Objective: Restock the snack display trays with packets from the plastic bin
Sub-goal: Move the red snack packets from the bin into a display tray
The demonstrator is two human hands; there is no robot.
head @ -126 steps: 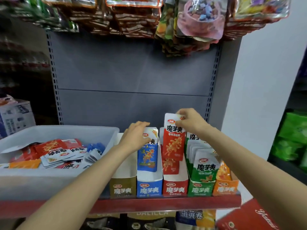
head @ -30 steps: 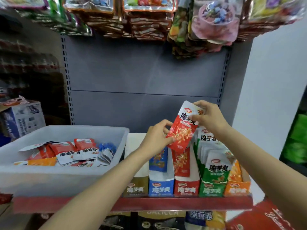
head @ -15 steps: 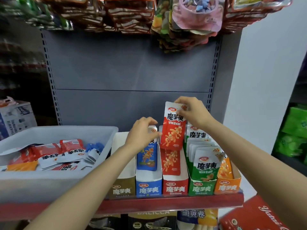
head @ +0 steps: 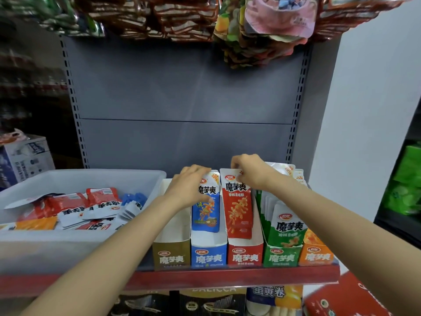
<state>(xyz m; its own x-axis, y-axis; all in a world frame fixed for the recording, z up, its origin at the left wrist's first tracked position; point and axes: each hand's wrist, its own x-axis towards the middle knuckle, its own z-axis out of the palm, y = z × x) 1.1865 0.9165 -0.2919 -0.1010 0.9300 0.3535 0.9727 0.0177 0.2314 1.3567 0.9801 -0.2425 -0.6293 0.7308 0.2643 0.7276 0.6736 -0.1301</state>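
Several display trays stand in a row on the shelf: gold [head: 171, 256], blue [head: 208, 256], red [head: 245, 255], green [head: 281, 256] and orange [head: 316, 255]. My right hand [head: 249, 171] pinches the top edge of a red packet [head: 238, 201] standing in the red tray. My left hand [head: 190, 188] grips the top of a blue packet [head: 206, 210] standing in the blue tray. The gold tray holds no visible packets. The translucent plastic bin [head: 79, 179] at the left holds several red, orange and blue packets [head: 75, 208].
The red shelf lip [head: 227, 278] runs along the front. Bagged snacks [head: 262, 30] hang overhead from the grey back panel. A cardboard box [head: 25, 158] stands at the far left, green packs [head: 407, 181] at the far right, and boxed goods sit below the shelf.
My right hand has lowered the red packet from above the trays down into the red tray. My left hand has stayed on the blue packet.
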